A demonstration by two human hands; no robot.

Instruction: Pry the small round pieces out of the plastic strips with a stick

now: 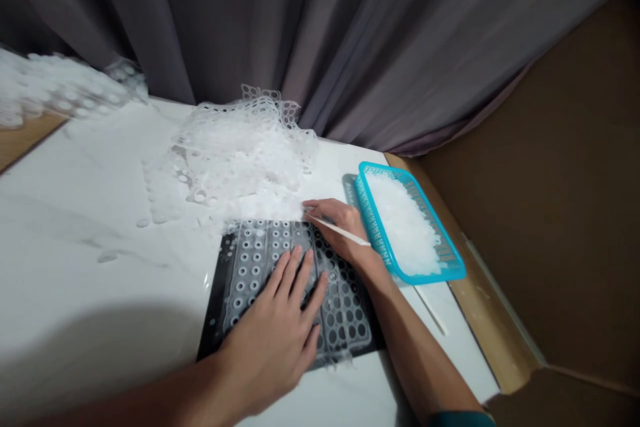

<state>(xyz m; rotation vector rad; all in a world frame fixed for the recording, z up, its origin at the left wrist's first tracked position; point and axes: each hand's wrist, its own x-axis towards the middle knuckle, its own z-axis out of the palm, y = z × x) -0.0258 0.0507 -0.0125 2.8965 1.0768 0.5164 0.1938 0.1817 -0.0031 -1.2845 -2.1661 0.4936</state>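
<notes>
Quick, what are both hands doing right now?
Left hand: open, fingers spread, laid on the sheet with rows of circles.
Right hand: closed, holding a thin white stick.

L grip (273,327) lies spread on perf. sheet (266,243), R grip (346,215) holds wht. stick (350,235) (blue basket (425,278) nearby).

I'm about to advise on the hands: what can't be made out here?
All in the head view:
Sheet, in part: hidden under the left hand.
Stick, its tip: too small, lost against pale scraps by the right hand.
Pieces in the basket: blurred together, uncountable.
Left pile: cut off by the left edge.
</notes>
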